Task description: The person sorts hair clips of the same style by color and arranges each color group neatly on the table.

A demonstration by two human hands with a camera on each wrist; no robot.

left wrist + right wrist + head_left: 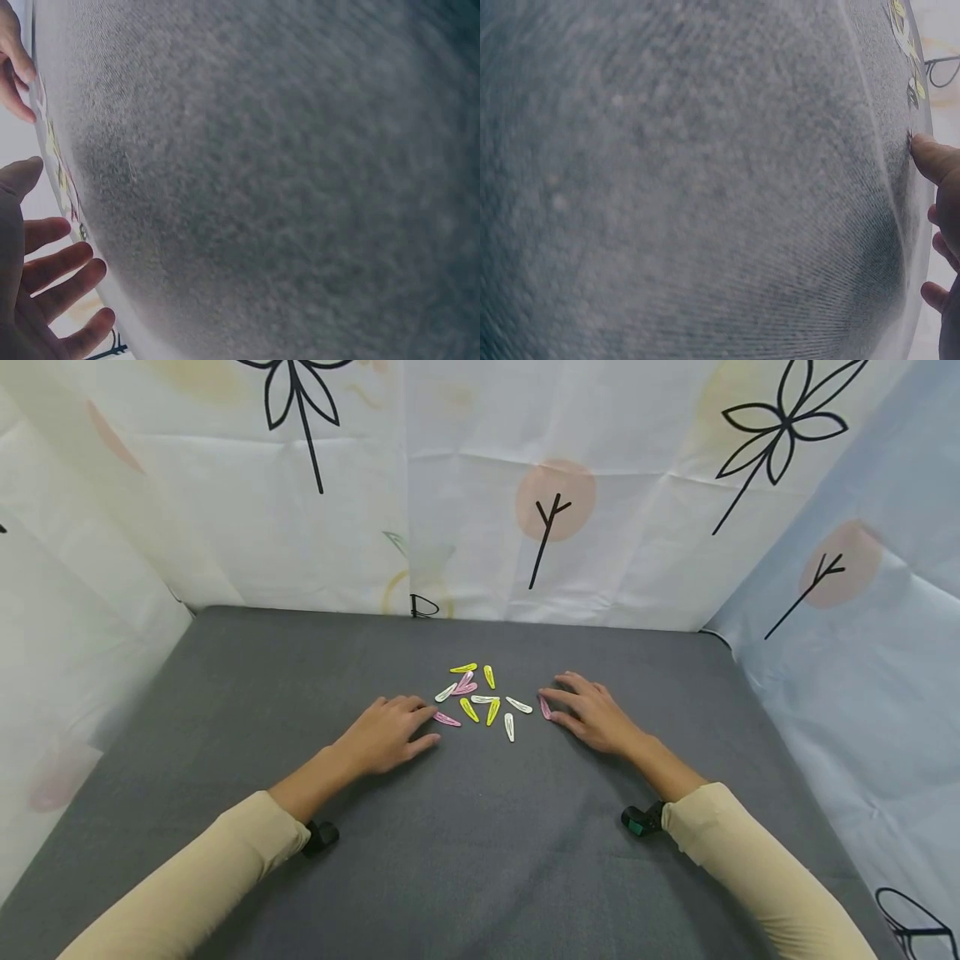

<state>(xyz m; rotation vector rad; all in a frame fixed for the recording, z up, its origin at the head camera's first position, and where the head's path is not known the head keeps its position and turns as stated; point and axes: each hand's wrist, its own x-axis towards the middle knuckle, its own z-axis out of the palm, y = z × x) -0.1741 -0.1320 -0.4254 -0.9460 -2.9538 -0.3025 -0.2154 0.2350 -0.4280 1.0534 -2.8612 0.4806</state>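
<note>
Snap hair clips in pink, white and yellow lie loosely grouped on the grey tabletop. In the head view, my left hand (386, 733) rests at the group's left side, its fingertips at a pink hair clip (447, 719) and the thumb held apart from it. On the right, my right hand (597, 714) has thumb and index finger at the two ends of another pink hair clip (545, 707), which lies slightly away from the others. Between the hands are a white hair clip (519, 704) and a yellow hair clip (492, 712). The left wrist view shows spread left fingers (67, 262).
The grey tabletop (480, 843) reaches back to a white printed cloth (465, 485), with more cloth (862, 635) at the sides. Overlapping pink and white clips (446, 692) lie towards the back left of the group. Both wrists carry a dark camera (642, 820).
</note>
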